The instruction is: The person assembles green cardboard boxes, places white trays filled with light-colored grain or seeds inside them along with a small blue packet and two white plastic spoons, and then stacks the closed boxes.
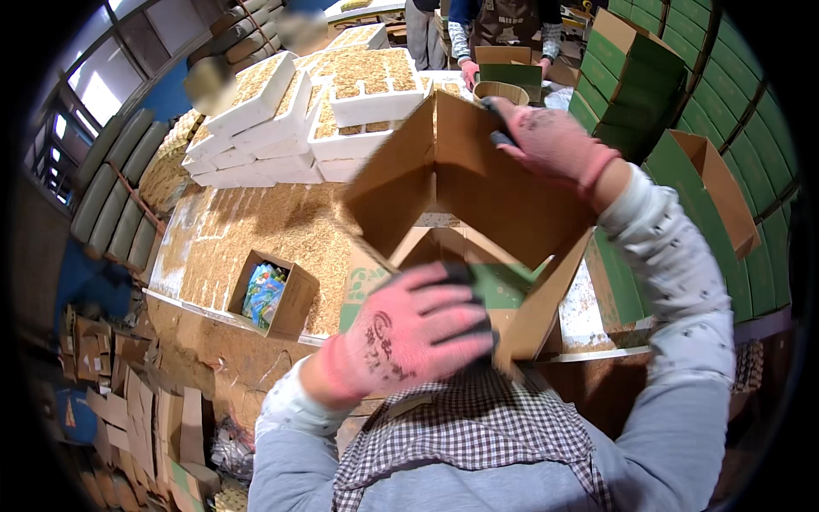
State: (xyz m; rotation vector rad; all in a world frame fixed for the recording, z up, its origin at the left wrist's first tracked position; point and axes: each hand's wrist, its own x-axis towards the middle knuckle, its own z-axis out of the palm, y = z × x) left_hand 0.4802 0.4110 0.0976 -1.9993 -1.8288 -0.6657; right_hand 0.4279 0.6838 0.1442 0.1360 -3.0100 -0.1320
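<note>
An open cardboard box (512, 185), plain brown inside, is tilted in front of me. My right hand (544, 141), in a pink knit glove with dark fingertips, grips its upper edge. At the near side my left hand (416, 326), gloved the same way, has its fingers spread by the box's near left edge; its fingertips are blurred, and whether they touch the cardboard I cannot tell. Beneath the tilted box lies green and brown printed cardboard (499, 285). A small cardboard box (297, 301) holding colourful packets stands to the left on the work surface.
Wood shavings or similar flakes (275, 224) cover the table. White foam trays (377, 105) full of flakes are stacked behind. Green cartons (736, 121) line the right. Across the table a person (505, 25) in pink gloves handles a green box. Flattened cardboard (137, 416) lies lower left.
</note>
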